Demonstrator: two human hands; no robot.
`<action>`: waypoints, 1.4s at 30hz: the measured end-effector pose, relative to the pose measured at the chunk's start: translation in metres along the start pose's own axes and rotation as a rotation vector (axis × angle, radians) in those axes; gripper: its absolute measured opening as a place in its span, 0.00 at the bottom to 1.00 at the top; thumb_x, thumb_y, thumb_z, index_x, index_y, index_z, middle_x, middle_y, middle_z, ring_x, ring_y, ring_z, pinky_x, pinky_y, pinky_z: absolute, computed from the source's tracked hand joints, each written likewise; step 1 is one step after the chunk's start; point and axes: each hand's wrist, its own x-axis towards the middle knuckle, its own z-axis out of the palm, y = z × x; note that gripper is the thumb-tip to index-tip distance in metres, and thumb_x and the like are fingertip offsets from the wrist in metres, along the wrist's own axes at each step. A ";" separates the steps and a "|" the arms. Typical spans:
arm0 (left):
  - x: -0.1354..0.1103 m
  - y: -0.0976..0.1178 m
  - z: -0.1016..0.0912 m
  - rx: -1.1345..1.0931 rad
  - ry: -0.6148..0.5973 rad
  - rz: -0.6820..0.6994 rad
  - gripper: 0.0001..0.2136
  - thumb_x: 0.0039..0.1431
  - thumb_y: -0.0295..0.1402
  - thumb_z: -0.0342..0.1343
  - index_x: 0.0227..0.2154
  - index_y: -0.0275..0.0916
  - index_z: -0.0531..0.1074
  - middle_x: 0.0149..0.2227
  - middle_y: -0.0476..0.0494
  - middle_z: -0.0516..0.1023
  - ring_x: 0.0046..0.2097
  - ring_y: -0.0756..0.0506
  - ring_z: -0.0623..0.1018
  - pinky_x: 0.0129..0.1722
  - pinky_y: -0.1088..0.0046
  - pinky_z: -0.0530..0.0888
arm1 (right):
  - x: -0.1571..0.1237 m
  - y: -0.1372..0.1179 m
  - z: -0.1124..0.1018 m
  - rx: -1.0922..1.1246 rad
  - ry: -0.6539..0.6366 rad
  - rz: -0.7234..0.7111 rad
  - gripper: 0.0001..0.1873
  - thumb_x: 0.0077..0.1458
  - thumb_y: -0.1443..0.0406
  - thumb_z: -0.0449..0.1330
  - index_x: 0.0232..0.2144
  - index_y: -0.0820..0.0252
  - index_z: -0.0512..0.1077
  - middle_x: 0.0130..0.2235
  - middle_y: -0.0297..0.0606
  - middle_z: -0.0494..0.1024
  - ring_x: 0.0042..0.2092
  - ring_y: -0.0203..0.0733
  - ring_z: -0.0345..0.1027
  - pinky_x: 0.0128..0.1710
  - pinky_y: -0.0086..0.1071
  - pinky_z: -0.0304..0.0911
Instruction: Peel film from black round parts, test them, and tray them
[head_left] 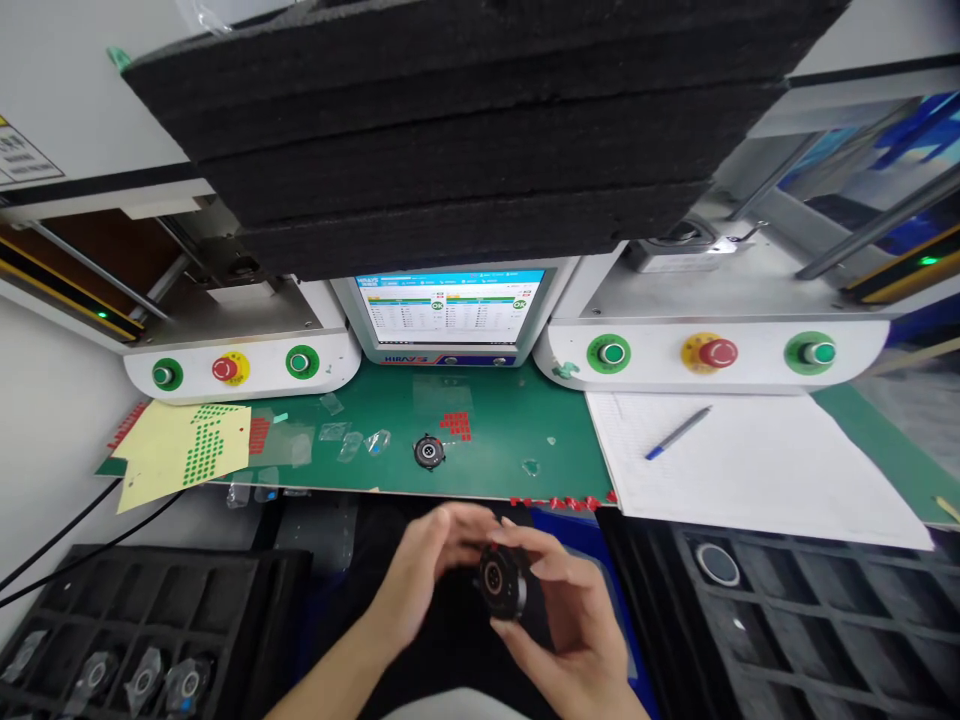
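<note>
A small round black part [501, 581] with a pale centre sits between both my hands, low in the middle of the view, in front of the bench edge. My right hand [577, 625] wraps its fingers round the part from the right and below. My left hand [431, 570] curls in from the left, fingertips touching the part's top edge. A second round black part [429, 452] lies on the green mat [510, 440] just beyond my hands.
A monitor [448, 310] stands at the back between two white consoles with green buttons [301, 362] and red stop buttons [718, 352]. A yellow sticker sheet [180, 445] lies left, white paper with a blue pen [677, 433] right. Black compartment trays [112, 640] flank my lap.
</note>
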 end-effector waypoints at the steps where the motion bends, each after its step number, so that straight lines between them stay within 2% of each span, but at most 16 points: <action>1: 0.011 0.000 -0.010 0.287 0.083 0.132 0.23 0.67 0.49 0.45 0.42 0.37 0.78 0.45 0.33 0.80 0.47 0.37 0.78 0.47 0.62 0.74 | 0.002 0.002 -0.003 -0.028 0.020 0.007 0.26 0.54 0.76 0.61 0.50 0.48 0.62 0.51 0.42 0.74 0.56 0.45 0.70 0.57 0.43 0.67; 3: 0.035 0.002 -0.032 0.857 0.181 0.331 0.16 0.67 0.38 0.46 0.46 0.39 0.77 0.50 0.33 0.77 0.54 0.36 0.74 0.54 0.57 0.70 | 0.004 0.005 -0.007 -0.064 0.050 0.034 0.25 0.54 0.76 0.60 0.50 0.49 0.62 0.51 0.42 0.72 0.55 0.43 0.70 0.56 0.37 0.68; 5: 0.057 0.008 -0.052 1.149 0.120 0.359 0.13 0.61 0.30 0.53 0.48 0.41 0.76 0.51 0.35 0.76 0.54 0.35 0.74 0.54 0.56 0.70 | 0.003 0.009 -0.010 -0.073 0.062 0.041 0.25 0.55 0.76 0.60 0.50 0.49 0.61 0.51 0.43 0.71 0.54 0.41 0.71 0.54 0.33 0.68; 8: 0.082 0.019 -0.071 1.252 -0.027 0.314 0.22 0.50 0.24 0.63 0.50 0.44 0.75 0.50 0.39 0.76 0.51 0.34 0.75 0.47 0.58 0.75 | 0.000 0.014 -0.014 -0.075 0.036 0.062 0.25 0.56 0.77 0.59 0.50 0.49 0.59 0.52 0.44 0.69 0.56 0.42 0.69 0.55 0.33 0.67; 10: 0.092 0.024 -0.076 1.312 -0.107 0.306 0.24 0.48 0.22 0.64 0.50 0.43 0.76 0.49 0.39 0.76 0.49 0.34 0.76 0.45 0.59 0.76 | -0.003 0.017 -0.015 -0.072 0.005 0.114 0.25 0.56 0.77 0.58 0.51 0.49 0.57 0.54 0.45 0.68 0.57 0.42 0.67 0.56 0.36 0.66; 13: 0.103 0.030 -0.079 1.414 -0.225 0.297 0.20 0.51 0.21 0.63 0.48 0.41 0.76 0.46 0.40 0.76 0.46 0.36 0.78 0.44 0.60 0.76 | -0.002 0.020 -0.017 -0.058 -0.014 0.174 0.26 0.57 0.76 0.57 0.52 0.47 0.55 0.56 0.44 0.65 0.59 0.42 0.65 0.58 0.36 0.64; 17: 0.112 0.032 -0.082 1.538 -0.301 0.246 0.16 0.56 0.24 0.61 0.48 0.40 0.76 0.43 0.42 0.76 0.44 0.38 0.79 0.43 0.64 0.76 | 0.007 0.019 -0.020 -0.044 -0.013 0.118 0.29 0.56 0.77 0.56 0.54 0.45 0.54 0.55 0.42 0.65 0.59 0.40 0.64 0.58 0.34 0.63; 21: 0.113 0.030 -0.083 1.457 -0.264 0.231 0.13 0.56 0.26 0.61 0.45 0.42 0.76 0.42 0.43 0.75 0.44 0.38 0.79 0.43 0.64 0.75 | 0.014 0.015 -0.020 -0.046 0.002 0.026 0.31 0.54 0.77 0.56 0.54 0.46 0.54 0.54 0.41 0.66 0.57 0.39 0.65 0.58 0.34 0.63; 25: 0.112 0.033 -0.083 1.357 -0.232 0.244 0.11 0.54 0.30 0.63 0.41 0.42 0.76 0.41 0.43 0.75 0.44 0.37 0.78 0.44 0.63 0.75 | 0.013 0.006 -0.016 -0.075 0.011 0.012 0.30 0.53 0.77 0.56 0.53 0.46 0.56 0.53 0.40 0.67 0.56 0.39 0.66 0.57 0.33 0.64; 29: 0.111 0.040 -0.080 1.122 -0.167 0.231 0.11 0.44 0.35 0.67 0.34 0.42 0.78 0.37 0.45 0.76 0.39 0.40 0.78 0.41 0.64 0.76 | 0.007 -0.002 -0.017 -0.157 0.042 -0.029 0.29 0.52 0.75 0.57 0.52 0.47 0.57 0.52 0.39 0.69 0.54 0.39 0.68 0.54 0.31 0.65; 31: 0.109 0.042 -0.077 0.948 -0.105 0.194 0.14 0.42 0.37 0.67 0.34 0.42 0.78 0.36 0.45 0.77 0.36 0.42 0.78 0.38 0.65 0.78 | 0.005 -0.005 -0.022 -0.231 0.070 -0.043 0.27 0.52 0.74 0.56 0.51 0.48 0.57 0.51 0.38 0.70 0.53 0.39 0.69 0.53 0.31 0.66; 33: 0.107 0.042 -0.072 0.747 -0.031 0.143 0.15 0.46 0.40 0.64 0.36 0.39 0.77 0.35 0.43 0.78 0.36 0.42 0.80 0.37 0.66 0.80 | 0.005 -0.006 -0.032 -0.374 0.094 -0.045 0.24 0.53 0.72 0.56 0.50 0.49 0.56 0.49 0.39 0.71 0.52 0.39 0.70 0.52 0.32 0.68; 35: 0.105 0.042 -0.066 0.552 0.034 0.088 0.13 0.54 0.41 0.58 0.37 0.36 0.76 0.36 0.39 0.80 0.39 0.41 0.81 0.40 0.64 0.81 | 0.011 -0.002 -0.044 -0.530 0.091 -0.032 0.22 0.53 0.71 0.55 0.48 0.51 0.56 0.48 0.40 0.71 0.51 0.41 0.70 0.51 0.34 0.69; 37: 0.104 0.042 -0.060 0.403 0.076 0.037 0.10 0.59 0.36 0.53 0.34 0.34 0.74 0.38 0.37 0.81 0.41 0.42 0.82 0.44 0.65 0.81 | 0.023 0.004 -0.057 -0.632 0.049 -0.006 0.22 0.53 0.70 0.56 0.48 0.53 0.56 0.48 0.42 0.71 0.50 0.43 0.71 0.50 0.37 0.70; 39: 0.103 0.043 -0.055 0.319 0.105 -0.003 0.06 0.60 0.31 0.53 0.32 0.34 0.73 0.38 0.38 0.81 0.41 0.44 0.83 0.45 0.67 0.81 | 0.041 0.013 -0.069 -0.675 -0.024 0.018 0.21 0.53 0.70 0.56 0.48 0.54 0.56 0.47 0.43 0.71 0.49 0.45 0.71 0.49 0.40 0.70; 42: 0.105 0.042 -0.047 0.321 0.136 -0.047 0.04 0.62 0.26 0.54 0.32 0.34 0.73 0.35 0.43 0.80 0.40 0.46 0.83 0.42 0.70 0.81 | 0.075 0.026 -0.080 -0.770 -0.186 0.048 0.20 0.52 0.71 0.58 0.47 0.57 0.60 0.46 0.43 0.71 0.47 0.46 0.70 0.48 0.42 0.69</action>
